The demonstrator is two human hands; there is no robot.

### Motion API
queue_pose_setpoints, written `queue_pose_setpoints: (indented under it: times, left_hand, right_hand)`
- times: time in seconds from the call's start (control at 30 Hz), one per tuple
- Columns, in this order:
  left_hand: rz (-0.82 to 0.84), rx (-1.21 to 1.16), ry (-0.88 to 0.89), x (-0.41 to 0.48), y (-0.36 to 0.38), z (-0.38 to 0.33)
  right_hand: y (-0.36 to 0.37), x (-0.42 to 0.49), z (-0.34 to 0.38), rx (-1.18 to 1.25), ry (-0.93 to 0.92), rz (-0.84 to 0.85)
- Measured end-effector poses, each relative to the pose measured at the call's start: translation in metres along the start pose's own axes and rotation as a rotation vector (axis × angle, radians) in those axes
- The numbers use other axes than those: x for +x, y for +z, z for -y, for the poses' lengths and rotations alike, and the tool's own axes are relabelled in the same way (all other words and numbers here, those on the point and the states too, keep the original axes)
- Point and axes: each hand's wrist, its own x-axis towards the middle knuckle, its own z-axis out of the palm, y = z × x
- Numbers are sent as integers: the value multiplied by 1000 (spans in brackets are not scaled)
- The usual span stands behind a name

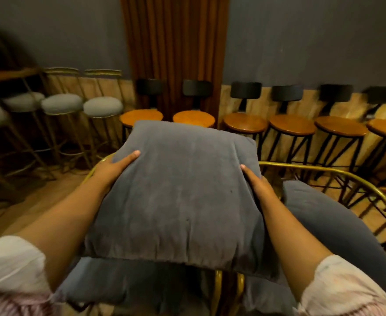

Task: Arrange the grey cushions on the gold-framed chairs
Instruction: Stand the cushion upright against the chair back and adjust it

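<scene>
both hands are gripping a grey cushion (178, 192) by its sides, the left hand (113, 166) clamped on the left edge and the right hand (256, 184) on the right edge, holding it up over two gold chairs. the left chair (217, 286) is carrying a seat cushion (119, 281) beneath it, and the right chair (337, 176) is holding another cushion (319, 208). wooden stools (292, 127) are lining the wall behind.

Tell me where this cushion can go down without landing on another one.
Little bare room nearby. The held grey cushion hangs over a seat cushion already on the left gold-framed chair; the right chair also carries a cushion. Free patches: the round wooden stool tops along the wall and the floor left.
</scene>
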Motion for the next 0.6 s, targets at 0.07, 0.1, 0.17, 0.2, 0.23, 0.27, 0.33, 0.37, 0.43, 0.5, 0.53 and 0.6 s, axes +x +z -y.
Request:
queue_pose_setpoints:
  times: [0.07, 0.1, 0.17, 0.2, 0.23, 0.27, 0.33, 0.37, 0.43, 0.5, 0.53, 0.6]
  left_hand:
    - [-24, 0, -20, 3, -20, 10]
    - [-35, 7, -43, 3, -30, 15]
    - [-35, 34, -68, 9, -48, 26]
    - [-31, 47, -72, 12, -55, 30]
    - [-27, 54, -77, 17, -63, 34]
    - [-15, 64, -87, 23, -71, 39]
    - [8, 90, -103, 40, -83, 46]
    - [9, 97, -98, 49, -87, 50]
    - [-1, 95, -97, 73, -96, 55]
    - [29, 101, -82, 101, -101, 53]
    - [51, 80, -86, 116, -103, 52]
    - [96, 18, -99, 154, -103, 48]
  right_hand:
    - [20, -3, 5, -2, 2, 46]
    - [29, -5, 7, 0, 3, 77]
    - [46, -5, 12, 7, -28, 117]
    - [53, -4, 13, 1, -49, 129]
    - [60, -1, 14, -11, -68, 146]
    - [67, 3, 14, -17, -83, 166]
    - [82, 12, 14, -18, -116, 183]
    - [88, 16, 14, -15, -134, 190]
    - [105, 29, 15, -10, -153, 203]
    - [122, 46, 19, -17, -177, 208]
    - [129, 54, 22, -17, -193, 210]
    - [146, 77, 28, 23, -206, 228]
